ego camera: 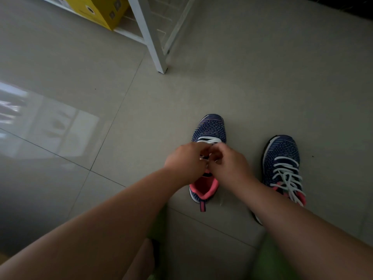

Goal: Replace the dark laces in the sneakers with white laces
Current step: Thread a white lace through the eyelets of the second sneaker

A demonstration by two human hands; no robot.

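Two navy knit sneakers stand on a tiled floor (262, 87), toes pointing away from the wearer of the camera

Left sneaker (210, 128): pink collar lining toward the viewer, dark heel tab at the back. A white lace (210, 140) crosses the lowest eyelets near the toe. The rest of its lacing is hidden under the hands

Left hand (186, 161) and right hand (228, 160) meet directly over the middle of this shoe, above the tongue, knuckles nearly touching. Fingers of both are curled inward, pinching white lace between them; short bits of lace show in the gap between the two hands. Exactly how each finger grips cannot be made out, as the area is blurred and shadowed

Right sneaker (282, 156): stands apart to the right of the hands, untouched. Its own white lacing (286, 174) runs the full eyelet row, loose ends trailing down toward the pink collar. The right forearm passes in front of its heel

Both forearms reach in from the bottom edge, bare. Green fabric shows beneath them at the lower edge

Farther back: a white rack leg (153, 43) on the floor, with a yellow box (101, 11) on the rack's low shelf, well apart from the shoes. Window light reflects off the tiles at left
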